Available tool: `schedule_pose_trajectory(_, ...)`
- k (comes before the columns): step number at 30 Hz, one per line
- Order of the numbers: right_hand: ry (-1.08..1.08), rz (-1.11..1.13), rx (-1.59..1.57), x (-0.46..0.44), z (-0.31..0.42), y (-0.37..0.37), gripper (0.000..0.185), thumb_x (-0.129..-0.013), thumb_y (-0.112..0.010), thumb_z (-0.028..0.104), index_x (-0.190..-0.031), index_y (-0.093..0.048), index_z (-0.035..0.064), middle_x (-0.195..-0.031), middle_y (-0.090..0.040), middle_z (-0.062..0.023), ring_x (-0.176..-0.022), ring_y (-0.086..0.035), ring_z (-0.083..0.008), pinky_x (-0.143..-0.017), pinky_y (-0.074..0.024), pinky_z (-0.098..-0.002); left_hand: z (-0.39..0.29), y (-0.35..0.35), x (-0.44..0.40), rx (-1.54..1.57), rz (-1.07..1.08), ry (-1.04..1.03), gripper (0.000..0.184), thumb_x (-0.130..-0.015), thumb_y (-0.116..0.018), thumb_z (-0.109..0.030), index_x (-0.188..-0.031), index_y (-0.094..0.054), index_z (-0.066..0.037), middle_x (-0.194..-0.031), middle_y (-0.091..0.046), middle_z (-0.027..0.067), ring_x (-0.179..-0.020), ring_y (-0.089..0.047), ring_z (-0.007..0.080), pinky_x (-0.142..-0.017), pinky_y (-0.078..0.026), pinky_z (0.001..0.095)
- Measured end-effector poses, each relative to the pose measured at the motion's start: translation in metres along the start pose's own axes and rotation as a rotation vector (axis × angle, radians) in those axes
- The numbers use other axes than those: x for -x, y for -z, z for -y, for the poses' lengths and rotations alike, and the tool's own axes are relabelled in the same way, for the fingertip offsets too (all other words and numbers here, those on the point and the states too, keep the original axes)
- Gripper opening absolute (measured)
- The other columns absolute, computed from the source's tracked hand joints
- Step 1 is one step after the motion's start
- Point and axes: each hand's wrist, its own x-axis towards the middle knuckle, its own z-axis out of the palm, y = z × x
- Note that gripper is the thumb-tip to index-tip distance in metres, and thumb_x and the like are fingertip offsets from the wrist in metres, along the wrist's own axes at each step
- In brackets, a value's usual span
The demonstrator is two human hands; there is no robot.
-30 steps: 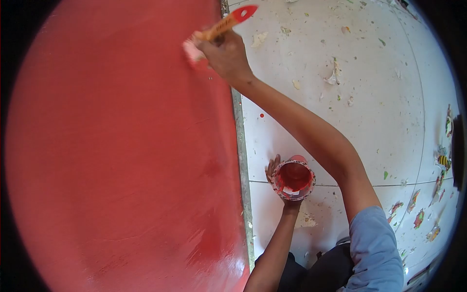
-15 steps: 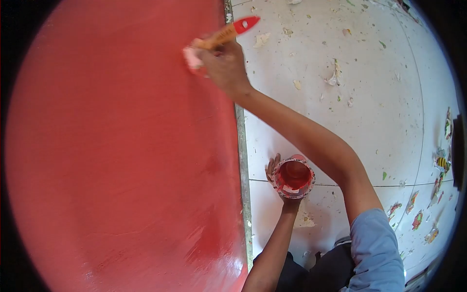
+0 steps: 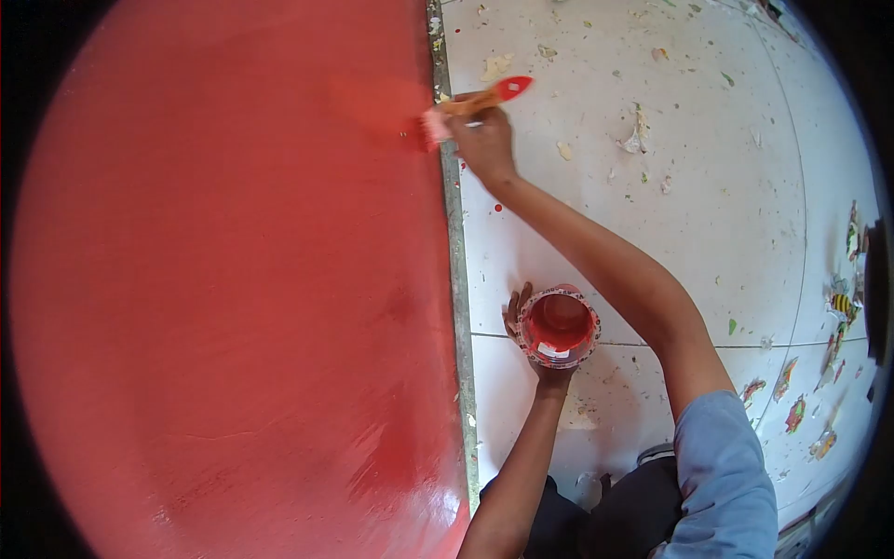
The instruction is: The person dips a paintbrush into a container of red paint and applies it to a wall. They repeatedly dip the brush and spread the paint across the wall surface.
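A paintbrush (image 3: pixel 489 97) with a wooden handle and red tip is gripped in my right hand (image 3: pixel 487 144). Its paint-loaded bristles are at the right edge of the red painted surface (image 3: pixel 242 261), beside the grey border strip (image 3: pixel 454 242). My left hand (image 3: pixel 514 312) is wrapped around a round paint tub (image 3: pixel 559 326); fingers show at its left side, and the rest is hidden beneath. Red paint coats the tub's inside, and a small white patch shows near its lower rim.
White floor tiles (image 3: pixel 596 214) lie right of the strip, with scattered flakes of debris. A red paint drop (image 3: pixel 498 208) is on a tile near the strip. At the far right lie colourful scraps (image 3: pixel 796 413) and a yellow-and-black striped piece (image 3: pixel 843 305).
My right hand has moved the brush right and slightly down, from over the red surface to its edge. A red drop now shows on the tile. The tub stays nearly in place.
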Motion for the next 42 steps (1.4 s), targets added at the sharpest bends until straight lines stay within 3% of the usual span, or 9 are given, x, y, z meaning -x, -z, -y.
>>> schedule_pose_trajectory(3, -0.13, 0.146, -0.38, 0.014, 0.065, -0.012, 0.032, -0.078, -0.062, 0.012, -0.105, -0.05, 0.0008, -0.087, -0.058, -0.0072, -0.065, -0.058, -0.0109, -0.047, -0.0504, -0.0222, 0.032, -0.013, 0.016, 0.003, 0.059, 0.04, 0.088, -0.058, -0.071, -0.052, -0.125, -0.034, -0.007, -0.131, -0.034, 0.0128, -0.125, -0.025, 0.0301, -0.106, -0.013, 0.0454)
schedule_pose_trajectory(6, -0.218, 0.054, -0.619, 0.007, 0.083, 0.003, 0.031, -0.077, -0.062, 0.01, -0.104, -0.051, 0.0015, -0.084, -0.057, -0.0055, -0.066, -0.058, -0.0114, -0.049, -0.0507, -0.0237, 0.006, 0.0, 0.002, -0.019, 0.021, -0.004, 0.086, -0.059, -0.072, -0.051, -0.124, -0.035, -0.008, -0.131, -0.034, 0.0127, -0.124, -0.025, 0.0303, -0.106, -0.013, 0.0457)
schedule_pose_trajectory(9, -0.352, -0.04, -0.448, 0.012, 0.044, 0.003, 0.032, -0.076, -0.061, 0.009, -0.106, -0.05, 0.0007, -0.087, -0.057, -0.0066, -0.068, -0.058, -0.0131, -0.053, -0.0507, -0.0258, -0.012, 0.005, -0.007, -0.029, -0.03, -0.051, 0.086, -0.058, -0.072, -0.05, -0.123, -0.035, -0.008, -0.131, -0.034, 0.0125, -0.124, -0.025, 0.0301, -0.106, -0.013, 0.0459)
schedule_pose_trajectory(10, -0.503, 0.081, -0.287, 0.023, 0.029, 0.013, 0.034, -0.076, -0.06, 0.007, -0.108, -0.049, 0.001, -0.089, -0.056, -0.0076, -0.07, -0.058, -0.0144, -0.054, -0.05, -0.0273, -0.011, 0.005, -0.007, -0.026, -0.037, -0.055, 0.086, -0.058, -0.073, -0.049, -0.123, -0.036, -0.008, -0.131, -0.034, 0.0125, -0.124, -0.025, 0.03, -0.106, -0.012, 0.0459)
schedule_pose_trajectory(22, -0.443, -0.065, -0.535, 0.01, 0.021, 0.023, 0.032, -0.073, -0.062, 0.011, -0.102, -0.05, 0.0027, -0.081, -0.057, -0.0055, -0.067, -0.058, -0.0139, -0.049, -0.0498, -0.0274, -0.002, -0.001, -0.002, 0.074, -0.016, 0.01, 0.088, -0.06, -0.071, -0.052, -0.126, -0.033, -0.009, -0.131, -0.034, 0.0122, -0.126, -0.023, 0.0283, -0.106, -0.009, 0.0452)
schedule_pose_trajectory(26, -0.51, 0.13, -0.305, 0.018, 0.013, 0.018, 0.034, -0.075, -0.061, 0.01, -0.106, -0.048, 0.0031, -0.09, -0.057, -0.0072, -0.072, -0.058, -0.016, -0.054, -0.0497, -0.0279, 0.006, -0.001, 0.004, 0.006, 0.042, 0.033, 0.089, -0.059, -0.071, -0.052, -0.127, -0.032, -0.009, -0.132, -0.033, 0.0121, -0.127, -0.022, 0.0284, -0.107, -0.009, 0.0444)
schedule_pose_trajectory(30, -0.447, -0.029, -0.504, 0.006, 0.018, 0.028, 0.037, -0.076, -0.061, 0.012, -0.109, -0.047, 0.003, -0.088, -0.055, -0.0064, -0.072, -0.057, -0.0166, -0.055, -0.0494, -0.0288, 0.006, -0.003, 0.001, 0.023, 0.015, 0.005, 0.091, -0.059, -0.073, -0.049, -0.128, -0.029, -0.009, -0.133, -0.032, 0.0124, -0.127, -0.022, 0.0286, -0.107, -0.01, 0.0438)
schedule_pose_trajectory(34, -0.545, 0.074, -0.342, 0.012, 0.012, 0.017, 0.033, -0.076, -0.061, 0.012, -0.106, -0.05, 0.0035, -0.089, -0.057, -0.007, -0.072, -0.059, -0.0159, -0.054, -0.0503, -0.0271, 0.045, -0.017, 0.023, 0.08, 0.027, 0.023, 0.091, -0.058, -0.074, -0.047, -0.127, -0.03, -0.008, -0.132, -0.033, 0.0127, -0.127, -0.022, 0.0286, -0.107, -0.01, 0.0439)
schedule_pose_trajectory(42, -0.133, -0.063, -0.189, -0.008, -0.012, 0.026, 0.032, -0.075, -0.063, 0.008, -0.104, -0.053, -0.002, -0.084, -0.06, -0.0101, -0.069, -0.06, -0.0144, -0.046, -0.0532, -0.0237, -0.003, 0.002, 0.0, 0.2, 0.006, 0.036, 0.101, -0.055, -0.076, -0.048, -0.131, -0.021, -0.009, -0.134, -0.03, 0.0124, -0.127, -0.022, 0.0271, -0.108, -0.01, 0.0418)
